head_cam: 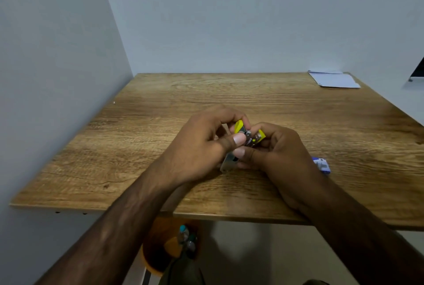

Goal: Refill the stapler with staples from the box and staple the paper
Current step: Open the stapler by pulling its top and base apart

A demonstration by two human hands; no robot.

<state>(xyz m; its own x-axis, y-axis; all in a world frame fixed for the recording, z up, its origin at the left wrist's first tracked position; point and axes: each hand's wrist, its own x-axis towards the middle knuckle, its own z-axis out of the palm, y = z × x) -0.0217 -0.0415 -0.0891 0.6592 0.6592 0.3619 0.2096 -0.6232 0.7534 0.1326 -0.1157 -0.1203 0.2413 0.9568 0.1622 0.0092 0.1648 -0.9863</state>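
A small yellow and metal stapler is held just above the middle of the wooden table, and both hands grip it. My left hand wraps its left side, thumb pressed near the metal part. My right hand holds its right side, thumb on the lower metal end. The stapler's yellow top looks lifted apart from the body. A blue and white staple box lies on the table just right of my right hand, partly hidden. White paper lies at the far right corner.
Walls close off the table's left and far sides. A dark object sticks in at the right edge. Below the front edge stands an orange bin with bottles in it.
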